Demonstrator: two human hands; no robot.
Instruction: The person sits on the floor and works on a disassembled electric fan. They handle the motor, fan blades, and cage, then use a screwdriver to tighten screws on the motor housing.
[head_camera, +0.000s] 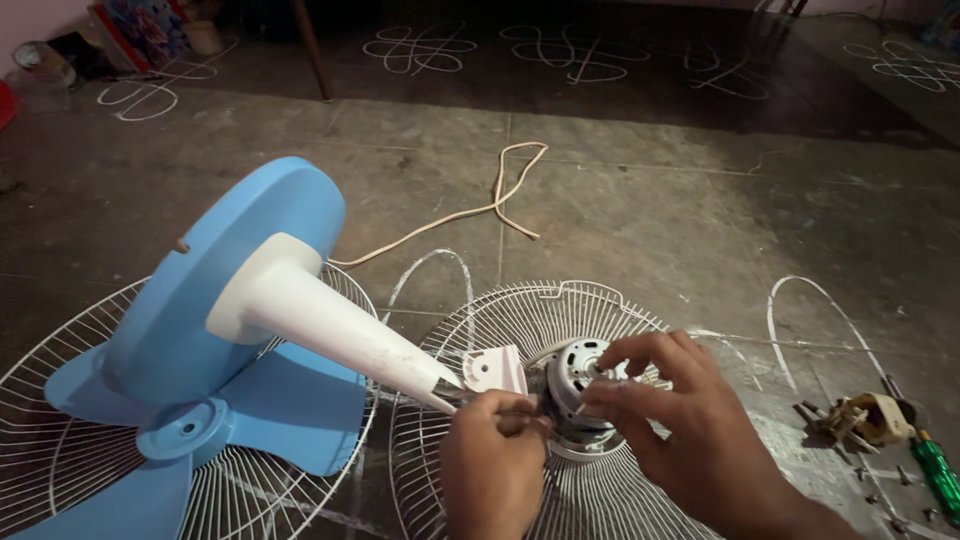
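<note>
— So, what takes up the most room down there?

— The concrete floor (620, 200), chalked with white looped patterns, and on it a dismantled pedestal fan. Its blue round base (215, 270) is tipped up at the left, and the white tapered stem (330, 335) runs from it down to the right, its long axis slanting towards the hands.

— And under that?

— A white wire guard (60, 440) at the left with the blue fan blade (270, 410) lying on it, and a second wire guard (530, 310) in the middle. A pale power cord (470, 210) snakes away across the floor behind.

— Where is the motor?

— The grey fan motor (580, 375) sits over the middle guard at the narrow end of the stem, beside a white bracket (495, 368), its round face pointing up and slightly away.

— The hands?

— The left hand (495, 465) has its fingers curled tight at the motor's left side; what they pinch I cannot tell. The right hand (680, 420) has its fingers (625, 352) bent loosely over the motor's top, touching it.

— Anything smaller?

— A green-handled screwdriver (935, 470), a beige plug (870, 418) and loose screws (905, 475) at the right.
</note>
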